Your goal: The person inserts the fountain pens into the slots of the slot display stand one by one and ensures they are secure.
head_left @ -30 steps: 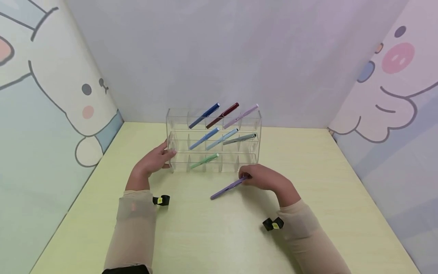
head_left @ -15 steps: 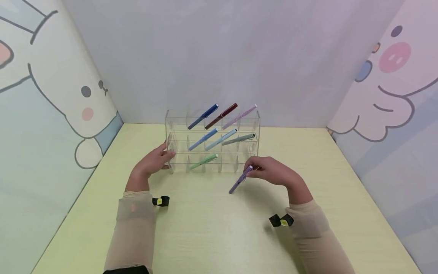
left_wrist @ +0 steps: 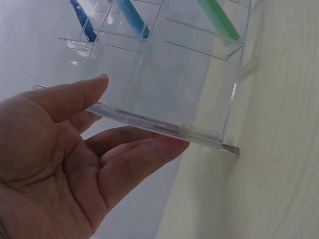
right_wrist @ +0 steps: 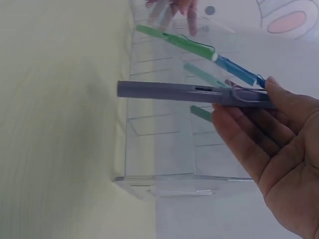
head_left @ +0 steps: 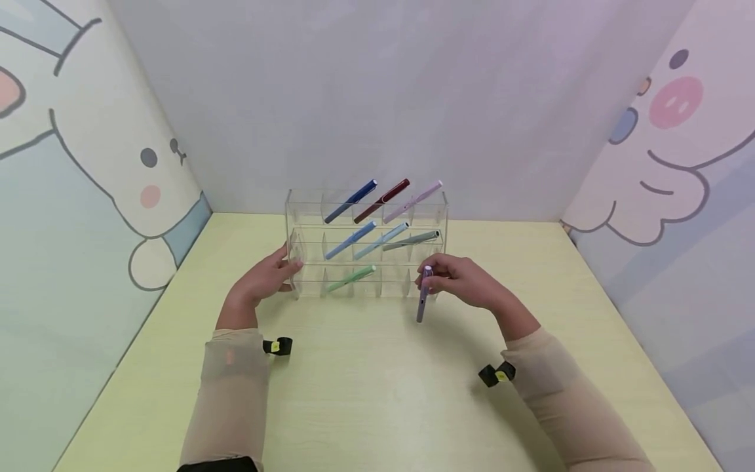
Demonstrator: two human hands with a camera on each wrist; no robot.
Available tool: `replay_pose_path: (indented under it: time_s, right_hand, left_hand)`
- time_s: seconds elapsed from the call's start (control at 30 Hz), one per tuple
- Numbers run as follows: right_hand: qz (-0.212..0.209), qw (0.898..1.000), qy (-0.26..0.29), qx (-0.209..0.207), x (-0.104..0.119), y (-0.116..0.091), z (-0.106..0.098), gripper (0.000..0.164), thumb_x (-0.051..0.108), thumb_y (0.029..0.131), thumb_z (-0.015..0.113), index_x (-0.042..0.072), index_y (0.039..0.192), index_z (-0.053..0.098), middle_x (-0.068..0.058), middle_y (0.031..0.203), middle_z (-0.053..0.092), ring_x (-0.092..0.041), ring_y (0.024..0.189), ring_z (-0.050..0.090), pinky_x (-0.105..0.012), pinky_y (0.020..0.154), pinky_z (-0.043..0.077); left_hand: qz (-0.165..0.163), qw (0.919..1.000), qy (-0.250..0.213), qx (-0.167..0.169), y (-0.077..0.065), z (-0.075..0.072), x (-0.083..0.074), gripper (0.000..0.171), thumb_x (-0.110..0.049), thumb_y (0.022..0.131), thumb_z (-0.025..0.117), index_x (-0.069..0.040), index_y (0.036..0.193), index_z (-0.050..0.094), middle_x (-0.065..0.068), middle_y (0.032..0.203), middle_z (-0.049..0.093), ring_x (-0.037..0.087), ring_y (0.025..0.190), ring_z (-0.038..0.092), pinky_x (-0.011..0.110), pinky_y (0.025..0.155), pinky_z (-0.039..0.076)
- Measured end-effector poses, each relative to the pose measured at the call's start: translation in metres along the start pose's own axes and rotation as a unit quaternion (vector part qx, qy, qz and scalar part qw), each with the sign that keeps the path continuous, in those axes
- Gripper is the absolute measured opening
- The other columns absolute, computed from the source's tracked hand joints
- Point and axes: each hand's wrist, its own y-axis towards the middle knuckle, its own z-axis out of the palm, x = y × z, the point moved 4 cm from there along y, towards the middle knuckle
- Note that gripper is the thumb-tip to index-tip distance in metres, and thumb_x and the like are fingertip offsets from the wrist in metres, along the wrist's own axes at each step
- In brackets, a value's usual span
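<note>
A clear acrylic pen rack [head_left: 296,288] with three tiers stands on the table. My left hand [head_left: 264,278] grips its left side panel; in the left wrist view the thumb and fingers [left_wrist: 144,154] lie on either side of that panel. My right hand [head_left: 466,278] pinches a purple pen [head_left: 423,305] in front of the bottom tier's right end. Its cap end is at the fingers and its barrel points down toward me, clear of the table. In the bottom tier a light green pen [head_left: 352,278] leans left of the middle.
Dark blue [head_left: 350,201], dark red [head_left: 382,200] and lilac [head_left: 414,201] pens lean in the top tier. Blue [head_left: 350,240], light blue [head_left: 381,240] and grey-green [head_left: 411,240] pens lie in the middle tier. A grey wall [head_left: 377,98] rises close behind the rack.
My right hand has moved right and toward the rack with the purple pen, lifting it and turning it from slanted to nearly upright in the head view. The left hand stays on the rack.
</note>
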Motion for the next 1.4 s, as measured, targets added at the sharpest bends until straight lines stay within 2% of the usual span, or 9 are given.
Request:
replay_pose_path:
  time_s: [0.17, 0.27, 0.43, 0.53, 0.7, 0.8, 0.9, 1.17, 1.4]
  right_hand:
    - [-0.005, 1.000, 0.027, -0.014, -0.001, 0.008, -0.004, 0.025, 0.016, 0.098, 0.061, 0.009, 0.122, 0.056, -0.017, 0.112, 0.071, -0.024, 0.100, 0.071, -0.034, 0.085, 0.060]
    - [-0.016, 0.998, 0.052, -0.037, 0.000, 0.012, -0.008, 0.027, 0.012, 0.098, 0.060, 0.007, 0.123, 0.053, -0.025, 0.113, 0.069, -0.027, 0.100, 0.071, -0.036, 0.085, 0.060]
    - [-0.048, 0.991, 0.088, -0.086, 0.003, 0.019, -0.013, 0.030, 0.013, 0.099, 0.059, 0.003, 0.126, 0.050, -0.028, 0.114, 0.067, -0.027, 0.100, 0.071, -0.038, 0.085, 0.059]
    - [-0.071, 0.984, 0.107, -0.127, 0.004, 0.023, -0.015, 0.032, 0.015, 0.099, 0.059, 0.000, 0.126, 0.050, -0.028, 0.114, 0.067, -0.025, 0.099, 0.071, -0.040, 0.085, 0.059]
    - [-0.105, 0.964, 0.140, -0.199, 0.008, 0.026, -0.011, 0.033, 0.016, 0.099, 0.060, -0.003, 0.124, 0.051, -0.030, 0.113, 0.066, -0.021, 0.098, 0.072, -0.043, 0.085, 0.059]
    - [-0.123, 0.951, 0.166, -0.232, 0.009, 0.028, -0.005, 0.034, 0.013, 0.099, 0.060, -0.007, 0.124, 0.050, -0.028, 0.114, 0.066, -0.019, 0.096, 0.072, -0.042, 0.084, 0.059]
    - [-0.130, 0.941, 0.178, -0.255, 0.009, 0.030, 0.002, 0.035, 0.012, 0.098, 0.060, -0.008, 0.124, 0.050, -0.026, 0.114, 0.065, -0.017, 0.095, 0.071, -0.038, 0.084, 0.060]
    - [-0.122, 0.937, 0.169, -0.280, 0.005, 0.037, 0.016, 0.034, 0.009, 0.098, 0.059, -0.009, 0.125, 0.050, -0.028, 0.116, 0.062, -0.021, 0.097, 0.069, -0.034, 0.084, 0.059]
    - [-0.109, 0.941, 0.151, -0.284, -0.002, 0.040, 0.031, 0.030, 0.006, 0.097, 0.058, -0.007, 0.125, 0.053, -0.026, 0.114, 0.063, -0.028, 0.101, 0.069, -0.033, 0.084, 0.059]
  left_hand:
    - [-0.003, 1.0000, 0.001, -0.003, 0.000, -0.001, 0.000, 0.065, -0.036, 0.104, 0.047, -0.050, 0.154, 0.007, 0.014, 0.158, 0.030, 0.039, 0.136, 0.044, 0.058, 0.104, 0.045]
    - [-0.001, 1.0000, -0.001, -0.003, 0.001, -0.001, 0.001, 0.066, -0.036, 0.104, 0.047, -0.049, 0.154, 0.006, 0.016, 0.158, 0.031, 0.040, 0.135, 0.045, 0.057, 0.104, 0.045]
    - [-0.001, 1.0000, 0.000, -0.001, 0.000, -0.003, 0.000, 0.066, -0.038, 0.103, 0.048, -0.049, 0.154, 0.007, 0.016, 0.156, 0.035, 0.040, 0.134, 0.047, 0.056, 0.103, 0.046]
    - [-0.003, 1.0000, -0.003, -0.001, -0.001, -0.004, -0.002, 0.066, -0.039, 0.103, 0.048, -0.050, 0.154, 0.009, 0.016, 0.154, 0.037, 0.039, 0.133, 0.048, 0.057, 0.103, 0.046]
    - [-0.003, 1.0000, -0.004, 0.000, -0.001, -0.003, -0.003, 0.066, -0.039, 0.103, 0.049, -0.049, 0.154, 0.008, 0.014, 0.157, 0.034, 0.039, 0.135, 0.046, 0.057, 0.104, 0.045]
    - [0.000, 1.0000, -0.004, 0.003, -0.001, -0.002, -0.002, 0.066, -0.039, 0.103, 0.048, -0.050, 0.154, 0.008, 0.013, 0.159, 0.030, 0.039, 0.137, 0.043, 0.058, 0.104, 0.044]
    - [0.003, 0.9999, -0.009, 0.009, 0.000, -0.001, -0.001, 0.065, -0.037, 0.104, 0.048, -0.051, 0.153, 0.008, 0.013, 0.158, 0.031, 0.039, 0.138, 0.042, 0.058, 0.104, 0.044]
    - [0.000, 1.0000, -0.004, 0.003, 0.000, -0.001, 0.000, 0.066, -0.040, 0.103, 0.048, -0.050, 0.153, 0.008, 0.015, 0.156, 0.034, 0.039, 0.136, 0.045, 0.057, 0.104, 0.045]
    - [0.006, 1.0000, -0.003, 0.004, 0.001, 0.000, 0.001, 0.065, -0.035, 0.104, 0.047, -0.049, 0.154, 0.007, 0.013, 0.159, 0.028, 0.039, 0.139, 0.041, 0.057, 0.103, 0.045]
